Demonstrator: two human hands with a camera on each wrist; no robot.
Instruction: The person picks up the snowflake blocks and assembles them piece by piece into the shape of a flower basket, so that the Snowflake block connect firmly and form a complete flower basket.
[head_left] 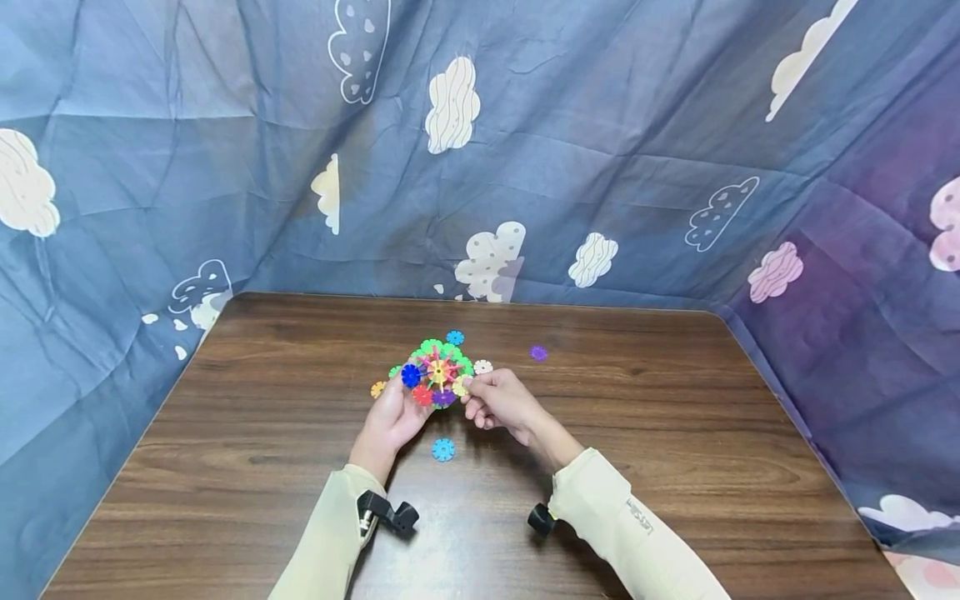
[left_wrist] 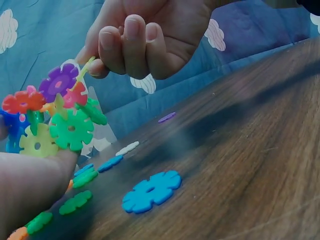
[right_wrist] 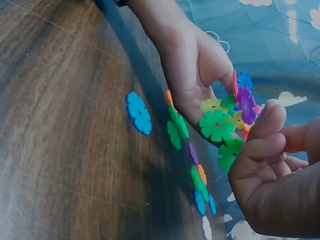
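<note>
My left hand (head_left: 395,417) holds a ball-like cluster (head_left: 438,371) of interlocked plastic snowflake discs, in green, red, purple, yellow and blue, above the table. A dark blue disc (head_left: 410,376) sticks out at its left side. My right hand (head_left: 510,404) pinches a yellow disc (head_left: 461,385) between thumb and index finger at the cluster's right edge. In the left wrist view this yellow disc (left_wrist: 86,68) appears edge-on beside a purple disc (left_wrist: 59,83); whether it is slotted in I cannot tell. The right wrist view shows a green disc (right_wrist: 217,125) on the cluster's underside.
Loose discs lie on the brown wooden table (head_left: 660,433): a light blue one (head_left: 443,450) in front, a purple one (head_left: 538,353) at back right, a white one (head_left: 483,367), an orange one (head_left: 378,389) and several others behind the cluster. A patterned blue cloth (head_left: 525,167) hangs behind.
</note>
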